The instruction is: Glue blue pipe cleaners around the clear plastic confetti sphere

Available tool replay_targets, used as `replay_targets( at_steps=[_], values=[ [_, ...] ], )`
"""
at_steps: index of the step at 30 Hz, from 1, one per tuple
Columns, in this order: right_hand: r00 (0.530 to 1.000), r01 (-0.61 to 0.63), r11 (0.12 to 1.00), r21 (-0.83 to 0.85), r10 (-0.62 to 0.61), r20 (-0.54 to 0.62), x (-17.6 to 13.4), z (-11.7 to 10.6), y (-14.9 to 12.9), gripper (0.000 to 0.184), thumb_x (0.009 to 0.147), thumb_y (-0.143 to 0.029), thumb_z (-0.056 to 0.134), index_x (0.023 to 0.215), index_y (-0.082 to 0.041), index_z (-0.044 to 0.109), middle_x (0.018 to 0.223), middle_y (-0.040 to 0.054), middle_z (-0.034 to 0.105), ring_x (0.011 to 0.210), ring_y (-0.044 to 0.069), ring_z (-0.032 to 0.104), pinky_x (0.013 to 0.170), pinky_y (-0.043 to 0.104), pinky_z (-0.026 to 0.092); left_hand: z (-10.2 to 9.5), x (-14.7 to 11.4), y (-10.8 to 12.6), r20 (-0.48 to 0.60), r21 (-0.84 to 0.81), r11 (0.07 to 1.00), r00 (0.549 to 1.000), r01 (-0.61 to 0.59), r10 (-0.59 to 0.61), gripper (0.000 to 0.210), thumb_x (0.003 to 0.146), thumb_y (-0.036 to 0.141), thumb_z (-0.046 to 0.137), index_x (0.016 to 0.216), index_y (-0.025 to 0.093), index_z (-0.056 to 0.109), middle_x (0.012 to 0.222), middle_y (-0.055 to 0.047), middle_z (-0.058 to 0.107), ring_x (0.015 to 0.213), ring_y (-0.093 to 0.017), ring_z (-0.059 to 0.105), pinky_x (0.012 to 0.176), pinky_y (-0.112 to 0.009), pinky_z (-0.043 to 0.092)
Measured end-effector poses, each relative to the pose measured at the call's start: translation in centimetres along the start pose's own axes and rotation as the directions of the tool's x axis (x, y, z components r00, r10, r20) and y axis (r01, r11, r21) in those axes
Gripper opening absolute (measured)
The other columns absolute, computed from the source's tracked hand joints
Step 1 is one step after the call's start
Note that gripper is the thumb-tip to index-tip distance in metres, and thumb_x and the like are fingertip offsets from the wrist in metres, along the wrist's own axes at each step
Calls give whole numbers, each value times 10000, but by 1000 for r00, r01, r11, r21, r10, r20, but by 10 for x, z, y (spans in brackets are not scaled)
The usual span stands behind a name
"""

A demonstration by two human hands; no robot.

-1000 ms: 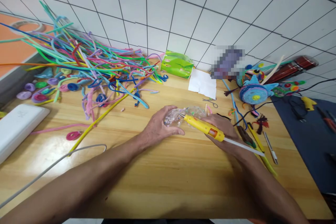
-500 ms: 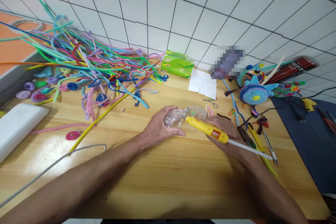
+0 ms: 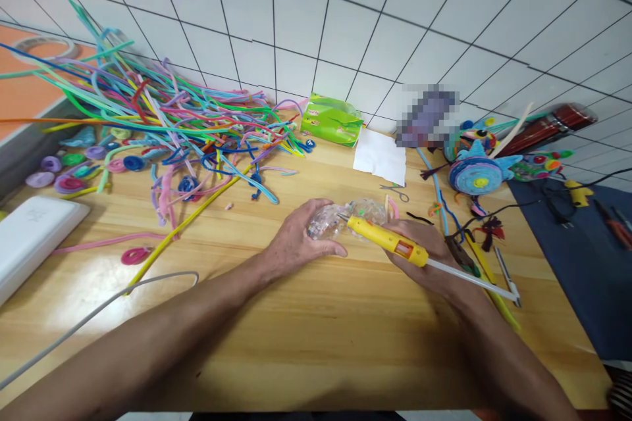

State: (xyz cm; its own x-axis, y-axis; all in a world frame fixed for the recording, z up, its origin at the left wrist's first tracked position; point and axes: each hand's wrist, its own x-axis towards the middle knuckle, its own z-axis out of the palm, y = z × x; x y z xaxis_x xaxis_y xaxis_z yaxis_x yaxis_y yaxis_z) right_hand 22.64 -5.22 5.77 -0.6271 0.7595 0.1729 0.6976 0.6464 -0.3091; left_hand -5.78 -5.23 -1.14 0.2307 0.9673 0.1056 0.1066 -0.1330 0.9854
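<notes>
My left hand (image 3: pixel 301 235) is closed around one end of a clear, crinkled plastic piece (image 3: pixel 323 222), its thumb stretched along the near side. The clear plastic (image 3: pixel 370 210) continues to the right, with small green specks in it; I cannot tell whether it is one bottle or two parts. A yellow hot glue gun (image 3: pixel 385 239) is held in my right hand (image 3: pixel 419 247), whose fingers are mostly hidden behind it. The gun's metal nozzle points left, over the clear plastic. From its rear sticks a long white glue stick (image 3: pixel 469 278).
Pipe cleaners (image 3: pixel 197 112) lie heaped at the back left, with coiled rosettes (image 3: pixel 69 184) below. A white power bank (image 3: pixel 39 243) is at left. Behind my hands are scissors (image 3: pixel 395 192), white paper (image 3: pixel 380 156) and a green tissue pack (image 3: pixel 332 120). Blue fish craft (image 3: pixel 476 174) stands right.
Both hands, the glue gun and the clear plastic stay almost in place. The whole view has shifted very slightly.
</notes>
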Motion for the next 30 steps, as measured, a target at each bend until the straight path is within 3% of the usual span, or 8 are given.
replay_targets(
  at_steps=[3, 15, 21, 30],
  values=[
    [995, 90, 994, 56, -87, -58, 2, -4, -3, 130, 987, -188, 554, 965, -250, 666, 781, 24, 715, 671, 197, 651, 627, 325, 510, 0, 0, 1, 0, -6, 1000, 1000, 3, -3, 932, 581, 631, 996, 1320, 192, 635, 1282, -131, 753, 1188, -329, 721, 1096, -460, 545],
    [990, 121, 992, 41, -118, -84, 1, -2, -8, 172, 963, -167, 547, 1034, -245, 682, 786, 24, 734, 679, 208, 700, 630, 339, 541, 0, -1, 0, -2, 17, 1000, 1000, -9, 9, 930, 569, 618, 1007, 1310, 190, 642, 1278, -135, 756, 1196, -334, 719, 1117, -478, 533],
    [971, 172, 985, 17, -166, -172, 1, -4, -12, 209, 971, -157, 584, 1140, -258, 655, 835, 16, 749, 666, 204, 707, 600, 340, 528, 1, -1, -1, -4, -8, 1000, 1000, -3, 3, 948, 560, 641, 1002, 1309, 186, 641, 1287, -138, 752, 1202, -324, 715, 1125, -467, 528],
    [978, 154, 987, -40, -158, -136, 3, -10, -18, 157, 990, -187, 550, 1112, -211, 646, 825, 25, 765, 674, 198, 724, 622, 320, 527, 1, -1, -1, -9, -9, 1000, 1000, -4, 4, 923, 551, 609, 1017, 1299, 214, 647, 1312, -126, 748, 1239, -328, 711, 1153, -479, 524]
  ],
)
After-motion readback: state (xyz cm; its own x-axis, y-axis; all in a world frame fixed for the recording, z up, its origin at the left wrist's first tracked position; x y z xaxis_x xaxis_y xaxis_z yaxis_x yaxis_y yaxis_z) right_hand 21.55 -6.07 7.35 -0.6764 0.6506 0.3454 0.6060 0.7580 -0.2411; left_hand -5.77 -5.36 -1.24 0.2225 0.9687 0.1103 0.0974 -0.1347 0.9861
